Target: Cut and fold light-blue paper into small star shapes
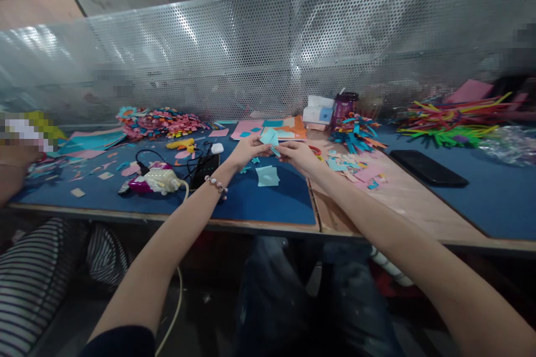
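Both hands meet above the blue mat, gripping pieces of light-blue paper (269, 136) between them. My left hand (250, 150) pinches the paper from the left, a beaded bracelet round its wrist. From the other side my right hand (298, 154) has its fingertips closed on the lower part of the same paper. Just below, a small stack of light-blue paper squares (267, 176) lies on the mat. Small teal cut-outs (255, 160) lie close to my left hand. The exact fold or shape of the held paper is too small to make out.
Left on the table lie a power strip with plugs (161, 179), a yellow glue gun (182, 145) and a heap of paper pieces (157, 122). Paper scraps (355, 168), a black phone (427, 167) and coloured strips (456, 117) are rightward. A co-worker's hand (19, 159) shows far left.
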